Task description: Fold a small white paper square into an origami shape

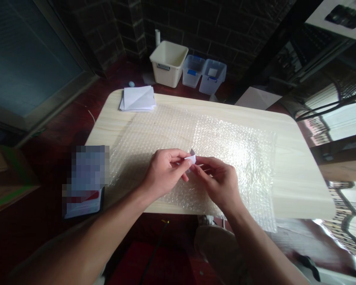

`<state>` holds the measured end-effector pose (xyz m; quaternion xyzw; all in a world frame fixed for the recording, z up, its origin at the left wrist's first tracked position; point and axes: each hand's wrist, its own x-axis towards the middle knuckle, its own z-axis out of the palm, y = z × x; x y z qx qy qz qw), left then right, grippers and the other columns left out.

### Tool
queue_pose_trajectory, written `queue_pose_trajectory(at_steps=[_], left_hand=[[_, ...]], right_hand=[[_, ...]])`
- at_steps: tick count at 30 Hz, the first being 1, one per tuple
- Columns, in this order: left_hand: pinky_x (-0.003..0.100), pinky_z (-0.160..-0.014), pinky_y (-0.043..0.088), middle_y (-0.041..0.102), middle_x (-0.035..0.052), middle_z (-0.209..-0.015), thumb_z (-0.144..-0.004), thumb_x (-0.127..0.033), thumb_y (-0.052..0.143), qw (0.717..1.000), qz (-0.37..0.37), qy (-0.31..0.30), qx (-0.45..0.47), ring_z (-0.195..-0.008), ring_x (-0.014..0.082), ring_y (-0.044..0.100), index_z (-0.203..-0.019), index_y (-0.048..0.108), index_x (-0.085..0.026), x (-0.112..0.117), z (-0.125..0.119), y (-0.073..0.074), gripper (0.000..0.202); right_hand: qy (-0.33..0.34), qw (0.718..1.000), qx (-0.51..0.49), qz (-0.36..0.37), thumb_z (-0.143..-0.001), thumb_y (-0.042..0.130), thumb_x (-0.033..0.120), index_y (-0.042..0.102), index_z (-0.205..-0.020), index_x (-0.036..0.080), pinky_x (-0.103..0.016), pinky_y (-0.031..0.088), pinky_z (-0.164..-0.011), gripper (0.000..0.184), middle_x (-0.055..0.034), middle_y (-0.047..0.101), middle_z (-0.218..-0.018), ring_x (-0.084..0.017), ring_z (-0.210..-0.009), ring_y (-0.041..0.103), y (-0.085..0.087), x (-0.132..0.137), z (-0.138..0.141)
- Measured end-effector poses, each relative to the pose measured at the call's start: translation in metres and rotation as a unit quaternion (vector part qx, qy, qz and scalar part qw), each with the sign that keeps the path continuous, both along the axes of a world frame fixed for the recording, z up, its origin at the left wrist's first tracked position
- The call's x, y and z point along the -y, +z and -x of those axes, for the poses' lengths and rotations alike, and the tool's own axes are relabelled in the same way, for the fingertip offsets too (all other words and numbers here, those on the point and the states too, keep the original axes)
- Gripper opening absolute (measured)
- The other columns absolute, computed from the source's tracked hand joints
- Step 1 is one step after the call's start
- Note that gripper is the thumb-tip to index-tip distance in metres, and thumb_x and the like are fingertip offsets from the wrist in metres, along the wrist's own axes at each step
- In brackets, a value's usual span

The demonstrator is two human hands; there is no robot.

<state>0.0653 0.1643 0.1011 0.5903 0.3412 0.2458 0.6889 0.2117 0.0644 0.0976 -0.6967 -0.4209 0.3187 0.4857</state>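
The small white folded paper piece (191, 158) is held above the clear bubble-wrap sheet (240, 150) on the pale tabletop (299, 166). The left hand (163, 174) pinches its left side between the fingers; the right hand (221, 182) pinches its right side.

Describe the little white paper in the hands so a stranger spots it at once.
Start at the pale wooden table, covered by clear bubble wrap. Over the wrap's near edge the left hand and right hand meet, pinching a small folded white paper between their fingertips. Unlike the stack of white sheets at the table's far left corner, it is tiny and held.
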Motion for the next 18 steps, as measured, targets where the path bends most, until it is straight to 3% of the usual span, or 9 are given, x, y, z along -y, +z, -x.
queue_pose_trajectory(at_steps=[4,7,9,11,14,16,18], left_hand=[[0.022,-0.037,0.035,0.08,0.0117,-0.091,-0.097,-0.048,0.067,0.995,0.061,-0.061,0.043,-0.056,0.0192,0.075,-0.109,0.08,-0.014,0.0,0.004,0.009,0.039],[0.025,-0.034,0.027,0.08,0.014,-0.103,-0.098,-0.051,0.061,0.996,0.059,-0.057,0.031,-0.048,0.0166,0.07,-0.111,0.08,-0.014,-0.001,0.008,0.013,0.044],[0.025,-0.038,0.032,0.08,0.0115,-0.1,-0.095,-0.046,0.068,1.0,-0.015,0.006,-0.008,-0.046,0.0119,0.062,-0.11,0.079,-0.015,-0.002,0.009,0.012,0.037],[0.026,-0.048,0.04,0.078,0.0085,-0.1,-0.087,-0.04,0.078,0.986,-0.142,0.065,-0.051,-0.053,0.0103,0.058,-0.109,0.079,-0.016,-0.004,0.008,0.009,0.032],[0.027,-0.061,0.043,0.076,0.0054,-0.095,-0.082,-0.032,0.083,0.958,-0.269,0.068,-0.075,-0.068,0.0132,0.056,-0.097,0.082,-0.019,-0.006,0.007,0.005,0.02],[0.028,-0.062,0.042,0.075,0.0043,-0.085,-0.088,-0.033,0.077,0.97,-0.233,0.033,-0.059,-0.069,0.0143,0.057,-0.087,0.081,-0.019,-0.006,0.006,0.003,0.014],[0.028,-0.061,0.042,0.073,0.0041,-0.079,-0.093,-0.036,0.072,0.989,-0.144,0.001,-0.033,-0.067,0.0151,0.058,-0.083,0.079,-0.018,-0.005,0.005,0.002,0.021]], right_hand=[[0.012,1.0,-0.016,0.0,-0.085,0.085,0.039,0.079,-0.124,0.019,-0.035,0.062,-0.066,0.045,-0.0089,0.08,-0.1,-0.021,-0.075,0.075,-0.001,0.001,0.001],[-0.002,1.0,-0.023,-0.007,-0.093,0.076,0.037,0.082,-0.112,0.019,-0.032,0.057,-0.067,0.027,-0.0068,0.078,-0.091,-0.019,-0.075,0.072,0.0,0.002,-0.003],[-0.001,0.999,-0.041,-0.009,-0.096,0.073,0.039,0.083,-0.095,0.018,-0.03,0.053,-0.066,0.023,-0.0048,0.075,-0.079,-0.018,-0.072,0.068,0.004,0.001,-0.007],[0.006,0.997,-0.072,-0.001,-0.095,0.075,0.042,0.079,-0.081,0.018,-0.028,0.048,-0.061,0.029,-0.0032,0.07,-0.07,-0.016,-0.067,0.062,0.009,0.001,-0.01],[0.032,0.989,-0.143,0.014,-0.089,0.082,0.045,0.073,-0.071,0.017,-0.026,0.041,-0.055,0.035,-0.0009,0.063,-0.064,-0.013,-0.061,0.054,0.016,-0.001,-0.012],[0.047,0.982,-0.183,0.022,-0.085,0.086,0.045,0.071,-0.072,0.016,-0.025,0.041,-0.054,0.035,0.0,0.061,-0.064,-0.012,-0.06,0.053,0.017,-0.002,-0.011],[0.028,0.979,-0.204,0.013,-0.08,0.09,0.043,0.07,-0.077,0.017,-0.024,0.042,-0.053,0.033,0.0007,0.063,-0.066,-0.012,-0.059,0.054,0.015,-0.003,-0.01]])
